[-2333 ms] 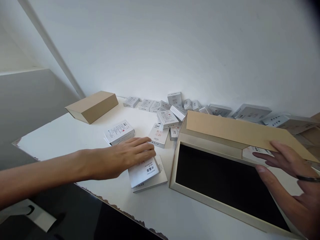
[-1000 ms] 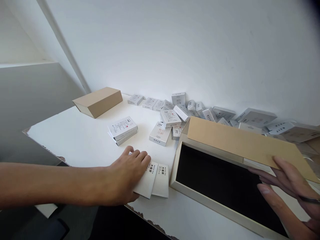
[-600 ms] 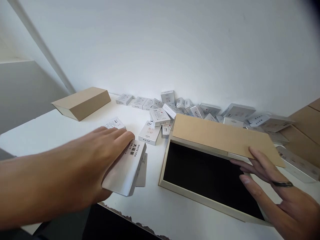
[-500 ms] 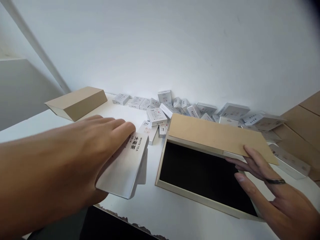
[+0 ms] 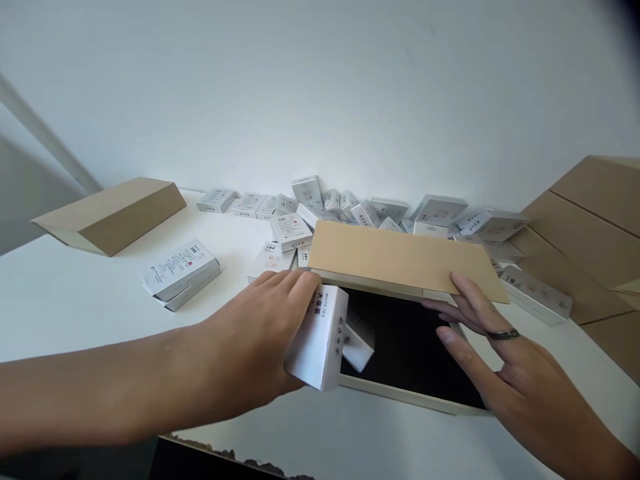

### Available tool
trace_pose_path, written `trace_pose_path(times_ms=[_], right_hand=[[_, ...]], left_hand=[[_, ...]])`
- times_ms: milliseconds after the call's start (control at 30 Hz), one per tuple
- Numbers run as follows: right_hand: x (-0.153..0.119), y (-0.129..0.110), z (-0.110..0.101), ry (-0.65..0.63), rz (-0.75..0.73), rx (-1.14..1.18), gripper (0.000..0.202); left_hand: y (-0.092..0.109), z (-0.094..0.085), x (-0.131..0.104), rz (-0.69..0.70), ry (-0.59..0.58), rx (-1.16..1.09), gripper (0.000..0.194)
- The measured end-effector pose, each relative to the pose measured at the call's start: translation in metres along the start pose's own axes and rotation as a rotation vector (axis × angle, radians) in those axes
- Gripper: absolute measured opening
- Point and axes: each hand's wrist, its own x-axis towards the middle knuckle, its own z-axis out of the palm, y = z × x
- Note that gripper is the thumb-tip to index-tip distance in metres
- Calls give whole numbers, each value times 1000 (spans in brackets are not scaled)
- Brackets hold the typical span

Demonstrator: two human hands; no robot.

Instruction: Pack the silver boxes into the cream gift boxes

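Note:
My left hand (image 5: 265,327) grips a small white tea box (image 5: 320,337) at the left end of a large box with a black interior (image 5: 415,340). Beneath it, a second small white box (image 5: 358,345) shows tilted over the black interior; whether my fingers touch it is hidden. My right hand (image 5: 495,347) is at the right end of the large box, thumb and fingers apart, its fingers touching the tan flap (image 5: 400,257). Many small white boxes (image 5: 291,231) lie behind the large box.
A closed tan box (image 5: 113,210) lies at the back left of the white table (image 5: 115,320). Two stacked white boxes (image 5: 183,270) rest in front of it. Large brown cartons (image 5: 595,220) stand at the right, near a long white box (image 5: 535,293).
My left hand has moved right with its white box, to the large box's left end. The two stacked boxes at the left have come into sight. My right hand stays at the flap.

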Motion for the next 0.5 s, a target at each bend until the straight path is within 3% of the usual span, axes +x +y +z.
trace_pose_path(times_ms=[133, 267, 367, 500], right_hand=[[-2, -2, 2, -34, 59, 35, 64], [-2, -2, 2, -52, 100, 57, 64], [-3, -2, 1, -44, 87, 49, 64], [-4, -3, 1, -42, 63, 38, 63]], left_hand=[[17, 2, 6, 103, -5, 124, 37], [38, 12, 30, 139, -38, 227, 65], [48, 17, 53, 32, -142, 194, 76], [57, 18, 75, -121, -333, 244, 75]])
